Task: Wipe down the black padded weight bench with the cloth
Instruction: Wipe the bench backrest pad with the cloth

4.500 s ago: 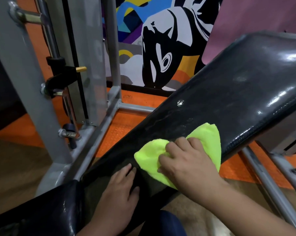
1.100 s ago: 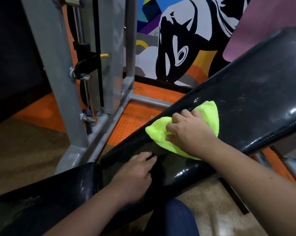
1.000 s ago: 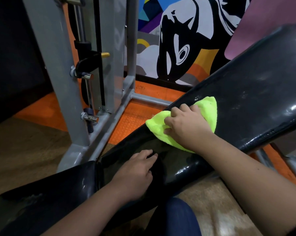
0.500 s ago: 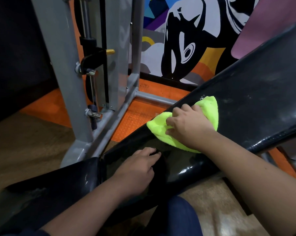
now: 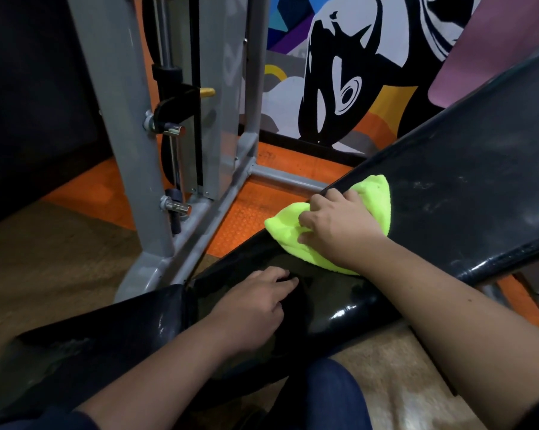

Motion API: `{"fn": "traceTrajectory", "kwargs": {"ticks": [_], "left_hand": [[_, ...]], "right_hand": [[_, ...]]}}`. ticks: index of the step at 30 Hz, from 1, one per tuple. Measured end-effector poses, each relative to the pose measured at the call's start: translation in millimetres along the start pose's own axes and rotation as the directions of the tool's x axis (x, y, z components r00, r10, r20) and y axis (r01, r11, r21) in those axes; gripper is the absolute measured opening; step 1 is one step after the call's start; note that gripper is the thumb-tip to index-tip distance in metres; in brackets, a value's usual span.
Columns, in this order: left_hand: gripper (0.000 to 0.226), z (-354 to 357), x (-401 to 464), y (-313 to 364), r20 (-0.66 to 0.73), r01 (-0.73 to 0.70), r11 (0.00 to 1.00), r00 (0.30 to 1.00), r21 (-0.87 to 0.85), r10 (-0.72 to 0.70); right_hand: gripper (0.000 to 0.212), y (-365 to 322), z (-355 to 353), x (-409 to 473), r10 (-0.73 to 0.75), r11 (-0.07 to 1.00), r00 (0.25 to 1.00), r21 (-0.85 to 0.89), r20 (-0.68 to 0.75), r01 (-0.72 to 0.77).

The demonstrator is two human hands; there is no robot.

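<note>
Weight bench (image 5: 467, 187) — black padded vinyl, glossy, in two sections: a long backrest inclined upward toward 2 o'clock, and a lower seat pad (image 5: 100, 346) at 8 o'clock. A narrow gap parts the two pads. Surface of the backrest shows pale smears and scuffs toward its upper end; bright highlights run along its near rounded edge.

Cloth (image 5: 377, 197) — neon yellow-green microfibre, bunched and folded, lying on the lower stretch of the backrest at its far edge, one corner overhanging that edge toward 9 o'clock, partly covered.
</note>
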State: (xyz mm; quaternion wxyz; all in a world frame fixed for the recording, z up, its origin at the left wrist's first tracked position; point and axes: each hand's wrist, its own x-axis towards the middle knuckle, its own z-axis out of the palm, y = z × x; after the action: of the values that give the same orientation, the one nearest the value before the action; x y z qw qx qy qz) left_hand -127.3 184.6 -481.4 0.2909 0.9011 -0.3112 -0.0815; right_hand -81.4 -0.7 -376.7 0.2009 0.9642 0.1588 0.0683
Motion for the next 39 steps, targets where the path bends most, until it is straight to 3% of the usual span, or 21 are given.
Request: {"fn": "traceTrajectory", "kwargs": {"ticks": [4, 9, 13, 17, 21, 27, 32, 36, 39], "left_hand": [[0.061, -1, 1, -1, -0.006, 0.002, 1.000, 1.000, -0.008, -0.002], [0.063, 2, -1, -1, -0.005, 0.001, 1.000, 1.000, -0.002, -0.001], [0.064, 2, -2, 0, -0.010, -0.001, 1.000, 1.000, -0.006, 0.001], [0.064, 3, -5, 2, -0.018, -0.010, 1.000, 1.000, -0.003, 0.010], [0.064, 3, -5, 3, -0.023, -0.008, 1.000, 1.000, -0.009, 0.007], [0.063, 5, -5, 1, -0.047, -0.017, 1.000, 0.999, -0.006, 0.016], [0.064, 6, -4, 1, -0.070, -0.014, 1.000, 0.997, 0.006, 0.015], [0.063, 7, -6, 0, -0.087, -0.037, 0.999, 0.996, 0.003, 0.037], [0.064, 8, -5, 0, -0.088, -0.034, 0.999, 0.996, -0.004, 0.034]], "right_hand": [[0.038, 1, -7, 16, 0.076, 0.997, 0.997, 0.008, -0.017, -0.076], [0.040, 0, 5, 11, -0.004, 1.000, 1.000, 0.006, 0.004, 0.004], [0.041, 5, -3, 28, 0.062, 0.998, 0.998, -0.009, -0.016, -0.062], [0.040, 2, 7, 25, -0.019, 0.999, 1.000, -0.042, -0.013, 0.018], [0.039, 7, 4, 33, 0.034, 0.999, 0.999, -0.040, -0.026, -0.035], [0.045, 1, 8, 32, -0.022, 0.998, 0.999, -0.056, 0.042, 0.024], [0.044, -1, 0, 53, 0.081, 0.995, 0.994, -0.071, 0.079, -0.075], [0.042, -1, 8, 48, 0.003, 0.998, 0.996, -0.059, 0.087, 0.002], [0.041, 4, 5, 55, 0.052, 0.998, 0.994, -0.043, 0.098, -0.048]]}}
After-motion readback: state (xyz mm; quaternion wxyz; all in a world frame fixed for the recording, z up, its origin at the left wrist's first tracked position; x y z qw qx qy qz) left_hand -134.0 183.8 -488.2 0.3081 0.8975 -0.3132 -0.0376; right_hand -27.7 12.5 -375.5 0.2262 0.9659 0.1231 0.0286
